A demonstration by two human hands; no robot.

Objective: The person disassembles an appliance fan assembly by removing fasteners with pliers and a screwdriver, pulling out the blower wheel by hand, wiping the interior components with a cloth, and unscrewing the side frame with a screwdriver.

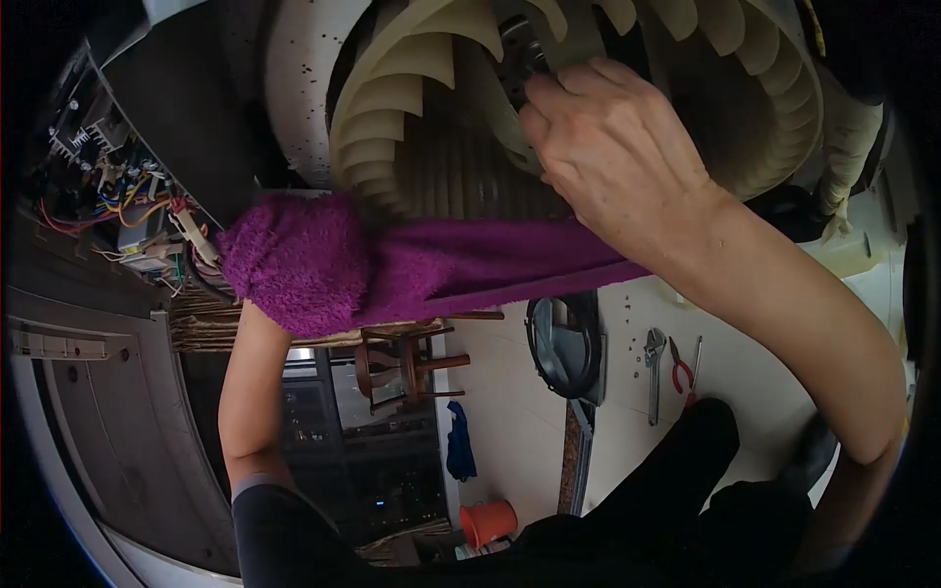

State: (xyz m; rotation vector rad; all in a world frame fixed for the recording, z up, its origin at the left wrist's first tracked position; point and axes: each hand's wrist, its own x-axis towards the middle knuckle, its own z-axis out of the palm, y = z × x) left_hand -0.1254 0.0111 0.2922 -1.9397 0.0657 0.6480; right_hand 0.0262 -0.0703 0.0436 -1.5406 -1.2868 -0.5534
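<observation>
The right hand [613, 147] reaches inside the pale fan wheel [426, 73], its back to the camera and its fingers curled in beside the central hub [520, 69]. The fingertips are hidden behind the knuckles, so I cannot tell whether they pinch a part or only rest against it. The wheel's open face probably explains the bent arm: the hub sits well inside the ring of curved blades.

The left hand is buried in the purple cloth [299, 260], and only the left forearm [257, 392] shows below it. Whether those fingers grip or lie spread cannot be told. The bunched end sits just in front of the lower left of the wheel, perhaps as padding or a wipe, while the rest stretches along the near edge and passes behind the right forearm.

To the left, wiring [137, 201] lies exposed. On the floor, 3 tools lie side by side — a wrench [654, 377], red-handled pliers [677, 367] and a slim tool [696, 367] — likely kept close for reach, with small loose pieces [636, 360] beside the wrench.
</observation>
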